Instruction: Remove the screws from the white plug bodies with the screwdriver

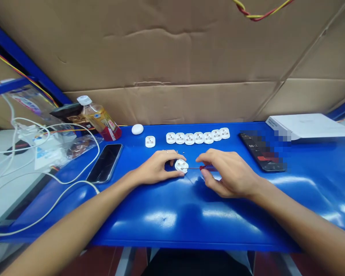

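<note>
My left hand (162, 165) grips a small white plastic piece with metal contacts (181, 165) between thumb and fingers, low over the blue table. In my right hand (230, 172) is a thin screwdriver (193, 168) with a red collar, held level. Its tip meets the face of the white piece; most of its handle is hidden by my fingers. Tiny screws (183, 153) lie just behind the piece. Farther back, several similar white pieces (199, 137) stand side by side in a row, and a single one (150, 142) sits apart to their left.
On the left are a dark phone (105, 163), a drink bottle (102, 119), white cables (71, 180) and a rounded white case (137, 129). To the right lie another phone (260, 153) and a flat white box (307, 124). Cardboard (175, 57) walls off the table's back.
</note>
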`<state>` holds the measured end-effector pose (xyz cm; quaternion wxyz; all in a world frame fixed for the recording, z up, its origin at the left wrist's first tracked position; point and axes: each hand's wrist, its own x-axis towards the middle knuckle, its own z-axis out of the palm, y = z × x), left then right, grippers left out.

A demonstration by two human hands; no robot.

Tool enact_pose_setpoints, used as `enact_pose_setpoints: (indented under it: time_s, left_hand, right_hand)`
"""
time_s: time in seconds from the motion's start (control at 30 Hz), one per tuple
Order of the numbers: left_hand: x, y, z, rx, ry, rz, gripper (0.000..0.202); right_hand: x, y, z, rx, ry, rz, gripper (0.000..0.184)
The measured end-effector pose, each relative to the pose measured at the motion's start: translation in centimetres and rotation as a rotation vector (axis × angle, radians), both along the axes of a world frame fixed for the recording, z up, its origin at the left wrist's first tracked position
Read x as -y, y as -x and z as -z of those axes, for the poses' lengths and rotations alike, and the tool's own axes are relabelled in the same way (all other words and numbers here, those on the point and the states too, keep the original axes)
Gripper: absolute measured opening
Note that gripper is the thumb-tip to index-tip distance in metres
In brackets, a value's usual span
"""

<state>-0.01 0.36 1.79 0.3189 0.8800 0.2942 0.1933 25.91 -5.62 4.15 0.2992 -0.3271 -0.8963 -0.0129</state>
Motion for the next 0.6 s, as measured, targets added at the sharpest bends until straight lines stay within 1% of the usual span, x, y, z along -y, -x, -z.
enact_pose_setpoints:
  time_s: [0.1, 0.17, 0.3, 0.37, 0.43, 0.53, 0.6]
  left_hand:
    - [0.03, -0.04, -0.08, -0.008, -0.007, -0.002, 0.039]
    - [0.05, -0.05, -0.09, -0.018, -0.006, -0.004, 0.039]
    - [0.05, 0.01, -0.01, -0.018, -0.005, -0.002, 0.037]
    - [0.05, 0.05, 0.03, -0.010, -0.006, 0.003, 0.037]
    - [0.05, 0.06, 0.02, -0.007, -0.008, 0.008, 0.038]
    - [0.07, -0.01, -0.06, -0.020, -0.015, 0.005, 0.038]
    - [0.10, -0.08, -0.09, -0.021, -0.017, 0.000, 0.038]
  right_hand:
    - [-0.10, 0.09, 0.06, 0.021, -0.022, 0.046, 0.016]
    - [-0.19, 0.11, 0.10, 0.022, -0.014, 0.047, 0.013]
    - [-0.17, 0.03, -0.15, -0.009, 0.034, -0.051, 0.017]
    - [-0.12, -0.04, -0.34, -0.001, 0.057, -0.074, 0.020]
    - [-0.10, -0.08, -0.40, 0.026, 0.036, -0.042, 0.017]
    - [-0.15, -0.08, -0.22, 0.042, -0.011, 0.045, 0.013]
    - [-0.15, -0.04, -0.10, 0.021, -0.008, 0.052, 0.013]
